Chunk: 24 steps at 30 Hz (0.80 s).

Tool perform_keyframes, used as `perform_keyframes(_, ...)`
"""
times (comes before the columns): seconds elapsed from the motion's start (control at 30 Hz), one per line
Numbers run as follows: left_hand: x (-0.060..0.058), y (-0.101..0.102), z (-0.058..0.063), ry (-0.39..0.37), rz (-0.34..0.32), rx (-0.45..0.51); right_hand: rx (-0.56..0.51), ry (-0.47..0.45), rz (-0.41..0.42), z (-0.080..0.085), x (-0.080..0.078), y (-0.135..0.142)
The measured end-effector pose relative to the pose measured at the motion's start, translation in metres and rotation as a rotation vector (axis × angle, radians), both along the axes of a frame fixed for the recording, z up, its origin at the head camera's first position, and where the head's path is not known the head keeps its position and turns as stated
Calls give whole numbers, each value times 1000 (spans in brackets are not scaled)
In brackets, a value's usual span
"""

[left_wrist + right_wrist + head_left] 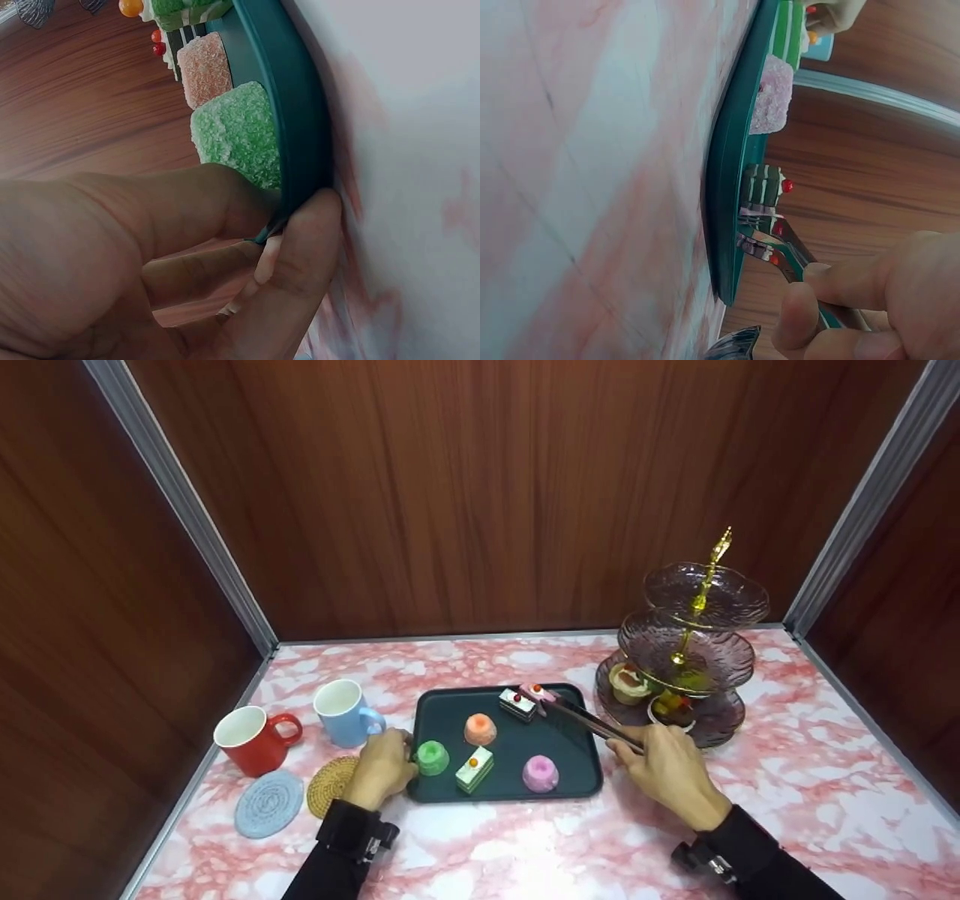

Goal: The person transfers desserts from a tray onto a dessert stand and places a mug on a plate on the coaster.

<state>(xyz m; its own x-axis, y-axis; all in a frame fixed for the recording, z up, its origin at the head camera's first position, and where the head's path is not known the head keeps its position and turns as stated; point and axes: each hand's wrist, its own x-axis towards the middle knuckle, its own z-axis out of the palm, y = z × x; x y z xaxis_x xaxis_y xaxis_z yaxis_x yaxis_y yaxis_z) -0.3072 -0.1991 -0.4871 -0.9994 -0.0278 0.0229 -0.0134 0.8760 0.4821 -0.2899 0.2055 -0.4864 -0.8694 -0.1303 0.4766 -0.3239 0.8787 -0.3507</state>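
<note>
- Marbled counter (510, 847) lies before us.
- Our left hand (381, 769) pinches the tray (570, 757); we should hold it steady.
- Our right hand (664, 769) grips tongs (592, 724).
- Their tips reach the pink cake (537, 689) near the tray's far edge; we should squeeze gently, sparing the dark cake (516, 706) beside it.

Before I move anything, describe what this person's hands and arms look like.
The left hand and right hand are bare, without gloves. Black sleeves cover both forearms. Each wrist carries a black band with a small dark device, part silvery, on its inner side.
</note>
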Motion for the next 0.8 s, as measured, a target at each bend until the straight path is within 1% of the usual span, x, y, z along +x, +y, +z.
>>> perform_keyframes(0.17, 1, 0, 0, 31, -23, 0, -13, 8, -6, 3, 2, 0)
perform_keyframes(0.27, 1, 0, -1, 37, -28, 1, -20, 12, -9, 5, 4, 0)
perform_keyframes(0.53, 0, 0, 0, 35, -13, -17, -15, 80, -16, 12, 9, 4)
perform_keyframes(0.63, 1, 0, 0, 43, -24, -15, -19, 99, -24, 17, 12, 6)
perform_keyframes(0.8, 1, 0, 0, 51, -26, -6, -31, 161, -27, 27, 16, 8)
